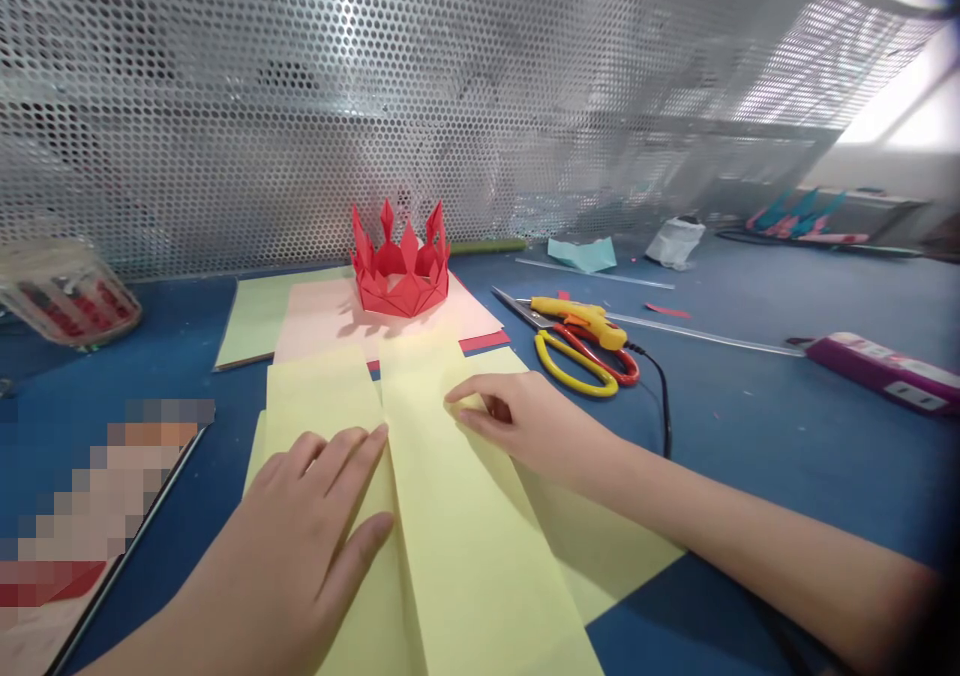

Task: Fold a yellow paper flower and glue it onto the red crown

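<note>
A pale yellow sheet of paper lies lengthwise in front of me as a folded-looking strip, over more yellow paper. My left hand rests flat on the yellow paper to the left, fingers stretched, its fingertips at the strip's left edge. At the strip's right edge my right hand has thumb and index finger pinched together on the paper. Its other fingers are curled and mostly hidden. Beyond the strip stands a red paper crown on pink paper.
Scissors lie right of the paper, under a yellow glue gun with a black cord. Farther right is a purple power strip. A jar stands left. A perforated metal screen closes off the back of the blue table.
</note>
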{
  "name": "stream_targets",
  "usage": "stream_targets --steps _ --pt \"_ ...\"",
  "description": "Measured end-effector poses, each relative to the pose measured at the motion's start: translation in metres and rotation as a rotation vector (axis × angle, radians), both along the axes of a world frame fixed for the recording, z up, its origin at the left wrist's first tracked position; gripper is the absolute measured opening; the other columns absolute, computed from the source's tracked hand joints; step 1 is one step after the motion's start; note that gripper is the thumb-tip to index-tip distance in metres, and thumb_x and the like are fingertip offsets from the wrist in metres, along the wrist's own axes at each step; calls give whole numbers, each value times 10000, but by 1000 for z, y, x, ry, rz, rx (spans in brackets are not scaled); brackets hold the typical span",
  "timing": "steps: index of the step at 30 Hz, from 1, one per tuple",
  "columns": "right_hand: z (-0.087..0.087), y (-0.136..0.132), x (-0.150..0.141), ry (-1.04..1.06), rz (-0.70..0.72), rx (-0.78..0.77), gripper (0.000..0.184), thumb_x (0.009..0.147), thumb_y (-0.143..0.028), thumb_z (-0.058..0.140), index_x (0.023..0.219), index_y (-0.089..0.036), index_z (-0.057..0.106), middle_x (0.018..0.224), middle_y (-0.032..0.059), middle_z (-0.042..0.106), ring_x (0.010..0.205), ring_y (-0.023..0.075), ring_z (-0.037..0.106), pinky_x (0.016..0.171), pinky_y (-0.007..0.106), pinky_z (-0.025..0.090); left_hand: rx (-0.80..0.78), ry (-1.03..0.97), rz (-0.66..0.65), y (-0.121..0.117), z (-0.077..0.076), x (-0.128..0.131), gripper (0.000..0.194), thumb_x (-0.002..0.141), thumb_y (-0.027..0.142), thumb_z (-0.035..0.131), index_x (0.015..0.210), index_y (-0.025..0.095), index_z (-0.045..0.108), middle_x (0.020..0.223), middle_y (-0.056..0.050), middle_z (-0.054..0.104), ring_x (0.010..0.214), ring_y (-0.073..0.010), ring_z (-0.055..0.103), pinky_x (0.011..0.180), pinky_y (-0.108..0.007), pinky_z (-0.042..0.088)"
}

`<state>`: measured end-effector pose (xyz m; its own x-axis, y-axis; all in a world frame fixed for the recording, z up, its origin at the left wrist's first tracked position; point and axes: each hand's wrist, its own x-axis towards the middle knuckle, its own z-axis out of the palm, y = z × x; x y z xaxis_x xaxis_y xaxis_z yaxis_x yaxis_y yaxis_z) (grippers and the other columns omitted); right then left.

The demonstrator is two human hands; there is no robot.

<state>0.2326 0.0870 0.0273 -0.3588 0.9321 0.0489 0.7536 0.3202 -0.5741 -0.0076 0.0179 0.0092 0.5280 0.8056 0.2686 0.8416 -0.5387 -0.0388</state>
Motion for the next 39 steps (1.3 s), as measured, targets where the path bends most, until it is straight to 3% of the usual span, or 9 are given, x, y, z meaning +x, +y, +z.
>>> stream_targets --steps 14,24,28,31,35,39 --pt "7 -4 4 -24 -1 35 230 866 -148 586 986 -190 777 565 -22 529 504 118 417 515 239 312 -101 -27 28 0 6 4 496 988 410 403 1391 177 575 1253 -101 720 1045 -318 645 831 -492 559" --pt "8 -2 1 99 20 64 222 925 -231 572 1000 -178 774 715 17 665 532 108 441 530 245 327 -99 4 83 4 6 4 490 996 397 372 1359 175 614 1222 -147 726 1078 -375 665 828 -610 570" --pt "6 1 0 134 34 21 219 916 -314 617 988 -179 775 626 -17 598 497 97 409 492 238 302 -78 -8 70 9 0 -2 517 1009 412 325 1343 146 617 1322 -144 690 1221 -333 631 969 -566 552" --pt "4 2 2 123 42 -8 157 866 -245 662 945 -178 781 575 -41 532 490 90 386 490 234 294 -68 -16 39 8 -6 -6 529 1021 415 298 1354 136 600 1382 -126 654 1258 -289 622 1026 -493 538" --pt "4 2 4 101 42 -26 148 852 -198 655 925 -174 781 546 -52 476 494 93 373 498 236 293 -65 -7 -2 -2 -11 -11 543 1006 451 390 1463 177 490 1508 -112 522 1345 -308 540 1067 -474 503" --pt "7 2 5 86 36 -40 144 853 -166 637 898 -169 774 552 -46 489 500 94 376 499 235 292 -75 83 -115 -10 -11 -19 915 889 650 547 1593 209 163 1597 -196 273 1413 -428 380 1029 -562 504"
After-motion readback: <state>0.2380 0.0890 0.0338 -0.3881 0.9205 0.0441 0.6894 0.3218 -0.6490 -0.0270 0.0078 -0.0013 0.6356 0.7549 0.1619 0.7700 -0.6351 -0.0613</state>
